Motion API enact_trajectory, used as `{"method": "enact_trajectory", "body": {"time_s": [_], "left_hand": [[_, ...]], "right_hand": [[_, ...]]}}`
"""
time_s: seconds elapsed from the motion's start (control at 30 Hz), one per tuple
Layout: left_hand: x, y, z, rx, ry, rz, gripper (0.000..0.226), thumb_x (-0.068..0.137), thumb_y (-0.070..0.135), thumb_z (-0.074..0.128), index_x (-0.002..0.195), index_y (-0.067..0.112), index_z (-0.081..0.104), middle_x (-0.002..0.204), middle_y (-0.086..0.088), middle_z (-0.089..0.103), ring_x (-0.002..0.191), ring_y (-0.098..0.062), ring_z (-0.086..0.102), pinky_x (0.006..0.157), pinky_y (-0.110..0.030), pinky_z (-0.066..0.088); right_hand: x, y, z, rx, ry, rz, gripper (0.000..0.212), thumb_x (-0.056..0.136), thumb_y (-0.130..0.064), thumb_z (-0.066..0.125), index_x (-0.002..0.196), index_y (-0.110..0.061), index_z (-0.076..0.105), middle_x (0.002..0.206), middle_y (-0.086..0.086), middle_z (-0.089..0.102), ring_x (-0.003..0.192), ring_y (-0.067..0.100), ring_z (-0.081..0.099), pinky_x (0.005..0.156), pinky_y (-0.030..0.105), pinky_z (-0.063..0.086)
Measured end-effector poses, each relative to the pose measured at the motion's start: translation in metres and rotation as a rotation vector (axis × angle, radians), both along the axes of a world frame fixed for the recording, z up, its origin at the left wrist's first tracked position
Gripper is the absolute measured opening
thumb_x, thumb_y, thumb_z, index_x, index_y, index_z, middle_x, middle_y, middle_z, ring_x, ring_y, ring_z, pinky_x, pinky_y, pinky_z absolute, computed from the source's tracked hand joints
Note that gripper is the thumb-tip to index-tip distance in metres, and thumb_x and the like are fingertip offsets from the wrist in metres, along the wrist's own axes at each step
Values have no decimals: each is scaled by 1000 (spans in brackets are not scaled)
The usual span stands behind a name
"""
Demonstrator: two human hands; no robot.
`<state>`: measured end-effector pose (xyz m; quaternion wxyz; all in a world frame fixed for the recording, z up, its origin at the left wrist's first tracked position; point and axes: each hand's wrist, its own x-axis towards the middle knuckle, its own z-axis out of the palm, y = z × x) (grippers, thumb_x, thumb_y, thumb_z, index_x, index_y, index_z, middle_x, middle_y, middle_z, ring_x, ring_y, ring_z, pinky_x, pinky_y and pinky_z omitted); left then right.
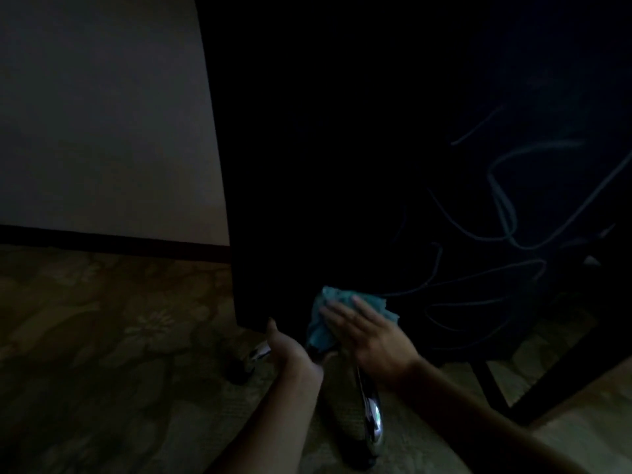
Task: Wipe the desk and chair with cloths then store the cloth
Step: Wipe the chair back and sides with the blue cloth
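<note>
Teal cloth (345,313) pressed flat-fingered by right hand (369,336) against dark chair back (325,165) near its bottom edge, left hand (285,347) gripping that edge's corner, chrome chair base (371,415) and caster (241,367) below, loose cables (506,206) right, patterned carpet (102,354) open left, pale wall (102,114) beyond

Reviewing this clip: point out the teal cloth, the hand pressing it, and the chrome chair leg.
teal cloth (319,331): head view, on the bunched part left of the fingers.
right hand (371,340): head view, on its back.
chrome chair leg (371,415): head view, on the shiny lower stretch.
</note>
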<state>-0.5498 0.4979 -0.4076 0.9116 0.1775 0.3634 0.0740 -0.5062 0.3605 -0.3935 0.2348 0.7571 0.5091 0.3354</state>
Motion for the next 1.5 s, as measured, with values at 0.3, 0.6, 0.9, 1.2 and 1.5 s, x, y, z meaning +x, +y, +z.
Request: {"method": "enact_trajectory", "body": {"time_s": [0.3,0.6,0.9,1.2,1.5], "left_hand": [[-1,-4,12,-21,44,59,59,98,59,30,148,28,33,151,-15,37,134,-42,37,110,-65,24],[-20,-26,24,724,165,-121,56,96,30,55,147,30,32,146,-11,40,123,-26,45,99,-41,40],[-23,-31,69,2250,-485,-36,39,91,26,46,126,14,58,124,-1,56,114,-7,50,92,-20,45],[9,-56,231,2278,-777,212,39,84,15,54,122,9,56,120,-7,55,114,-18,52,99,-20,37],[9,-66,255,2461,-647,73,44,88,24,54,131,17,55,123,-3,53,112,-18,55,93,-20,38]], "right_hand": [[40,-12,84,603,-57,56,43,102,-18,47,144,-6,46,152,13,39,144,31,32,121,52,13],[24,-34,20,283,-47,65,53,92,-21,55,143,-12,45,154,2,33,144,20,30,122,45,13],[16,-34,19,555,15,-16,44,94,-26,52,133,-7,56,148,14,39,135,33,44,119,50,19],[57,-23,229,1092,-242,7,50,103,-25,46,146,-2,36,155,12,26,147,29,20,121,52,14],[48,-49,209,870,-213,-79,55,96,-32,42,142,-3,45,153,18,29,147,29,19,118,55,20]]}}
